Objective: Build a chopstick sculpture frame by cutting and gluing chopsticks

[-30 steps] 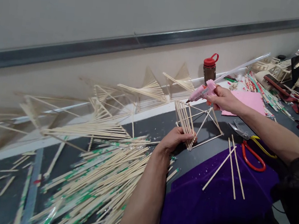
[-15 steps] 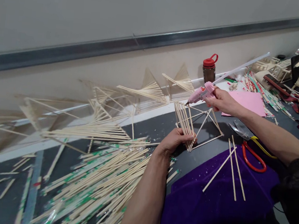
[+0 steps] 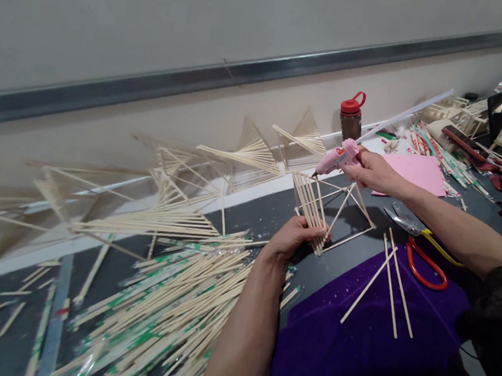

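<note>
My left hand (image 3: 298,235) is closed around the lower end of a fan of wooden sticks, part of a small stick frame (image 3: 348,207) tilted over the dark table. In my right hand (image 3: 372,169) is a pink hot glue gun (image 3: 339,156), its nozzle at the upper end of the fanned sticks; whether it touches them I cannot tell. Three loose sticks (image 3: 390,283) lie on purple cloth (image 3: 319,345) below. Beside them rest scissors (image 3: 425,269) with red and yellow handles.
A heap of wrapped chopsticks (image 3: 176,300) covers the table at left. Finished-looking stick frames (image 3: 153,216) line the wall. A red-lidded bottle (image 3: 351,118) and pink sheet (image 3: 416,172) stand beyond my right hand. A ruler (image 3: 56,317) lies at far left.
Hardly anything differs. Both hands hold the same place, with the glue gun's nozzle still at the top of the fanned sticks.
</note>
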Demonstrator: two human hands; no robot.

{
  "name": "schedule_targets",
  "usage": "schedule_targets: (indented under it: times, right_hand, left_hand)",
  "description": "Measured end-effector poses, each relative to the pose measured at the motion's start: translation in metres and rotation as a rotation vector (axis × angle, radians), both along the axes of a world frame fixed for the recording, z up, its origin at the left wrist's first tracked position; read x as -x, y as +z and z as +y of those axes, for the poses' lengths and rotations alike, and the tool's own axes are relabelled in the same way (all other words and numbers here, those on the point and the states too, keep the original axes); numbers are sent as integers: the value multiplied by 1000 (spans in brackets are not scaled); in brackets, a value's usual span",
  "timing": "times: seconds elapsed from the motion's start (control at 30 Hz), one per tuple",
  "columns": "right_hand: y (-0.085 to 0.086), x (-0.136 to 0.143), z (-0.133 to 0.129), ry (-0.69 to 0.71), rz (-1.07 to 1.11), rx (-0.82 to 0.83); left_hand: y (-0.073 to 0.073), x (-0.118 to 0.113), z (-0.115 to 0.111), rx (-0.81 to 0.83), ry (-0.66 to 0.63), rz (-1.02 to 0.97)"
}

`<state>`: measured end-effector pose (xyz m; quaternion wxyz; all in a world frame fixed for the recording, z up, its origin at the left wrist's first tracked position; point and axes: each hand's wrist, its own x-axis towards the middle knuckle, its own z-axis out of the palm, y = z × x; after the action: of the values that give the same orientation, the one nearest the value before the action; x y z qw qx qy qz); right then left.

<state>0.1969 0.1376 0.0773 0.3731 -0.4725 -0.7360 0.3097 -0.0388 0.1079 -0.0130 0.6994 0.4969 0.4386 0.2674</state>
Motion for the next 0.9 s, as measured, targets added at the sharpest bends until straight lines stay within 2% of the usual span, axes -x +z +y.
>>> schedule_targets:
  times: [0.2, 0.9]
  right_hand:
    - [-2, -4, 0, 40, 3, 9]
    - [-3, -2, 1, 15, 46, 63]
  left_hand:
    - [1, -1, -1, -11, -9, 3]
    - [4, -1, -2, -21, -8, 31]
